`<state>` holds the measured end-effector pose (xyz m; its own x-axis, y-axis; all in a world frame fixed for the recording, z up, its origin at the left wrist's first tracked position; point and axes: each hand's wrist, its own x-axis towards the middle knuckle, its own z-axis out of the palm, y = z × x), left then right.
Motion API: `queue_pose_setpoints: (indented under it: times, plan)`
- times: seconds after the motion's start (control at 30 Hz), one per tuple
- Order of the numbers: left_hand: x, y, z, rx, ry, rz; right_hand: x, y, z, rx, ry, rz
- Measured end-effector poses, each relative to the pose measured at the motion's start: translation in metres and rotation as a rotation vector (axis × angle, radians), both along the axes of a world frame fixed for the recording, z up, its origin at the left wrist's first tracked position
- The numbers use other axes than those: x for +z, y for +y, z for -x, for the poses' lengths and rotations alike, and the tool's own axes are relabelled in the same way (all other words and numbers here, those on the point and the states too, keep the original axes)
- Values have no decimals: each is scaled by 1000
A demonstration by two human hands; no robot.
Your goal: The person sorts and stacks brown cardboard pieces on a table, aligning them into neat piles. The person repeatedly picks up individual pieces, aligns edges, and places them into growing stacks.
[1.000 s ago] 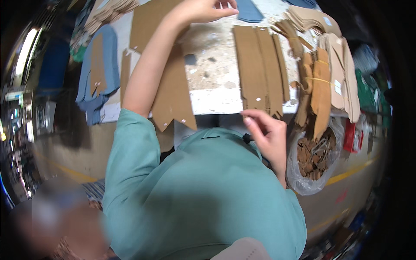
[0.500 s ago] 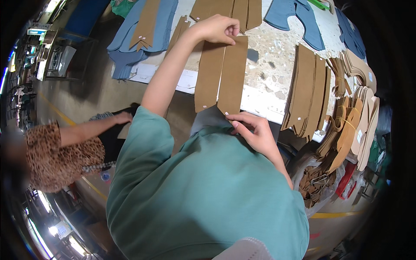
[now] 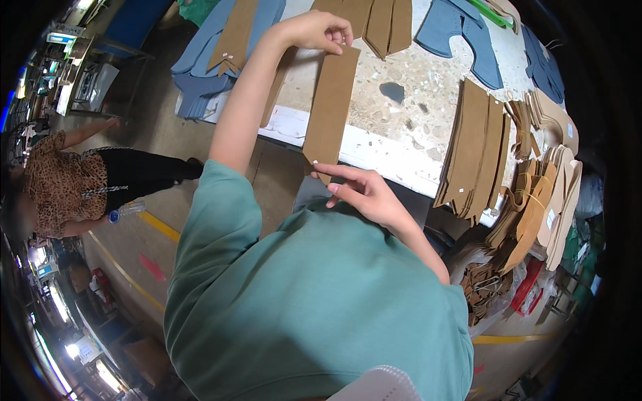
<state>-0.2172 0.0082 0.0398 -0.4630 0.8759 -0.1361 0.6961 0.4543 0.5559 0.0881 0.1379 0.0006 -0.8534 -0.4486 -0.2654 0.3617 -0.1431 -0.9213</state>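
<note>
A long brown strip (image 3: 332, 100) with a pointed near end, apparently leather or a similar sheet material, lies partly on the table and juts past its near edge toward me. My left hand (image 3: 313, 32) is at its far end, fingers curled and the fingertips pinching the corner. At the pointed end, my right hand (image 3: 366, 194) has its index finger on top by a small white sticker (image 3: 315, 162). The thumb is underneath or beside the tip. Under the left forearm, another brown strip (image 3: 275, 90) is partly hidden.
More brown pieces (image 3: 388, 30) lie at the back, with blue cut pieces (image 3: 455, 30) to their right and a blue stack (image 3: 200, 93) at left. Brown stacks (image 3: 471, 147) and tied bundles (image 3: 528, 194) line the right side. A person (image 3: 63, 177) stands at left.
Two strips lay side by side; now one shows between my hands, apparently laid over the other. Both hands have shifted left. The person at left has moved farther away.
</note>
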Motion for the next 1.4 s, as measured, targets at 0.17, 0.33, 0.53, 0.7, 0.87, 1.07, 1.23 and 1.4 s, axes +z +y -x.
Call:
queue_pose_setpoints:
  times: [0.17, 0.33, 0.53, 0.7, 0.87, 1.07, 1.23, 1.4]
  plan:
    - [-12, 2, 1, 21, -23, 54, -11, -8, -2, -16, 1, 43]
    - [-13, 3, -1, 47, 0, 105, -8, -4, -5, -13, -45, -10]
    - [-19, 1, -6, 11, 28, 2, -6, -2, -9, -10, 222, -273]
    - [-10, 9, -5, -33, 130, 156, -5, 5, -9, 52, 51, -69]
    - [16, 68, -5, -111, -176, -151, 22, 49, -41, -227, 92, 105]
    - [5, 210, -18, -243, -271, -378, 46, 103, -86, -820, 163, -102]
    - [-25, 261, -34, -226, -181, -189, 33, 116, -98, -923, 36, -129]
    - [-39, 262, -33, -233, -199, -162, 25, 113, -106, -936, -7, -161]
